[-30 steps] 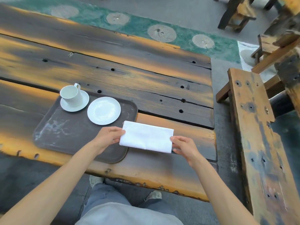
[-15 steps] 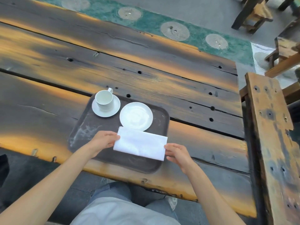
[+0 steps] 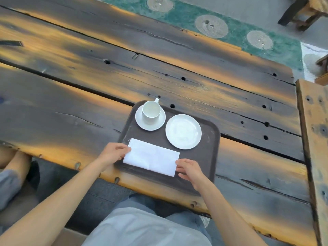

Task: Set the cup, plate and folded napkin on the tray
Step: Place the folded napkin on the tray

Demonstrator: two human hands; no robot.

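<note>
**A:** ok so where are we at? The cup (image 3: 151,112) sits on its saucer (image 3: 140,122) at the far left of the tray (image 3: 209,153), the plate (image 3: 183,131) is just right of it, and the folded napkin (image 3: 151,156) is over the near half of the tray.

**B:** yep, and we've got both hands on it. Left hand (image 3: 113,154) pinches the left short edge, right hand (image 3: 189,169) pinches the near right corner, fingers curled on the cloth. Can't tell if it's fully lying flat or a hair above.

**A:** it's soft and super light, so I'd guess it flops or unfolds if we grab the middle. Holding the two ends keeps the fold tidy.

**B:** agreed. Cup and plate look breakable, so we'd keep clear of them when letting go.
</note>
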